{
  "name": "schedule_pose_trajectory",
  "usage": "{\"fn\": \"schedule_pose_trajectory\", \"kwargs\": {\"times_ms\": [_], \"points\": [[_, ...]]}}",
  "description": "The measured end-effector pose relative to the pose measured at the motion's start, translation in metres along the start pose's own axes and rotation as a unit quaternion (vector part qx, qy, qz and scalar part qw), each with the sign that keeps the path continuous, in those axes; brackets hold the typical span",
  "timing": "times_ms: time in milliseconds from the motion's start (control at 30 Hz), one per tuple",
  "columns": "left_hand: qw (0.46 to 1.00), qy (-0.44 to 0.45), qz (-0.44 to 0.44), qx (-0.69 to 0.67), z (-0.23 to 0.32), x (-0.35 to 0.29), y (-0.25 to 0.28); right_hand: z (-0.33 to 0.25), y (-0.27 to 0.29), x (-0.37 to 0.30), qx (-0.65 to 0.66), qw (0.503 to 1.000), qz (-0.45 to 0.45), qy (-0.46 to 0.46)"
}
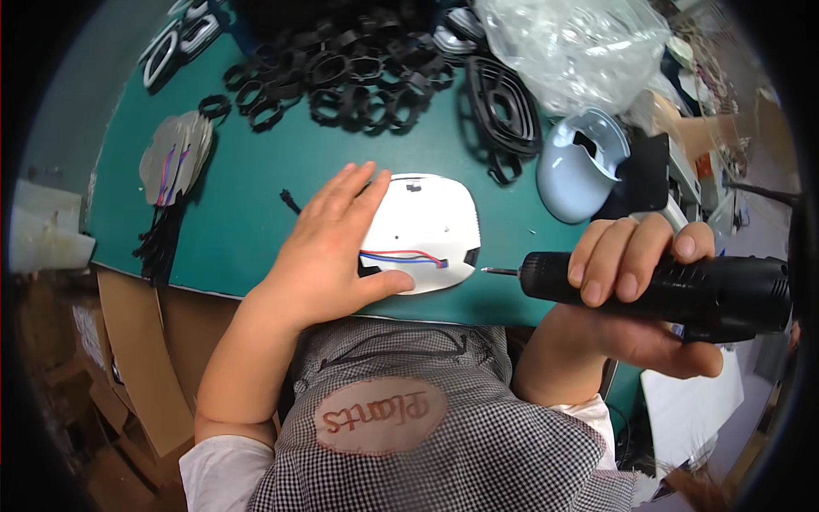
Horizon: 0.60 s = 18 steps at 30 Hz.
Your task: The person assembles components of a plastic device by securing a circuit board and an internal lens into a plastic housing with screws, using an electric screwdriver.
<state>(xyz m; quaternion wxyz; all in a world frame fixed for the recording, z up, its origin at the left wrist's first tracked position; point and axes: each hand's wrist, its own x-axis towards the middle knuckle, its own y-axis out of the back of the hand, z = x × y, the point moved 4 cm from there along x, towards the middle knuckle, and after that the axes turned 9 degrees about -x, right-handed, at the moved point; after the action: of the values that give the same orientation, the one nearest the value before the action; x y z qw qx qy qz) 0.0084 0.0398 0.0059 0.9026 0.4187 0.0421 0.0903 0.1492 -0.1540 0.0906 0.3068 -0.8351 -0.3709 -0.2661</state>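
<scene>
A white rounded panel lies on the green table in front of me, with red and blue wires running to a small connector near its lower edge. My left hand rests over the panel's left side, fingers stretched out and thumb along the lower edge. In my right hand is a black electric screwdriver, held level with its bit pointing left. The bit's tip is just right of the panel, apart from it. A black cable end shows left of my left hand.
Several black plastic rings are heaped at the back. Nested black frames, a clear plastic bag and a light blue shell occupy the back right. A stack of grey-white panels with wires sits left. Cardboard stands below the table's left edge.
</scene>
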Motion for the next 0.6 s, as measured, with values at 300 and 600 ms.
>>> {"fn": "schedule_pose_trajectory", "kwargs": {"times_ms": [300,600], "points": [[0.999,-0.021,0.007,-0.043,-0.017,-0.002,-0.009,0.042,-0.036,0.011,0.039,0.998,-0.018,-0.051],[0.996,-0.017,0.004,-0.082,-0.015,0.005,-0.002,0.066,-0.038,0.015,0.019,0.997,-0.014,-0.072]]}}
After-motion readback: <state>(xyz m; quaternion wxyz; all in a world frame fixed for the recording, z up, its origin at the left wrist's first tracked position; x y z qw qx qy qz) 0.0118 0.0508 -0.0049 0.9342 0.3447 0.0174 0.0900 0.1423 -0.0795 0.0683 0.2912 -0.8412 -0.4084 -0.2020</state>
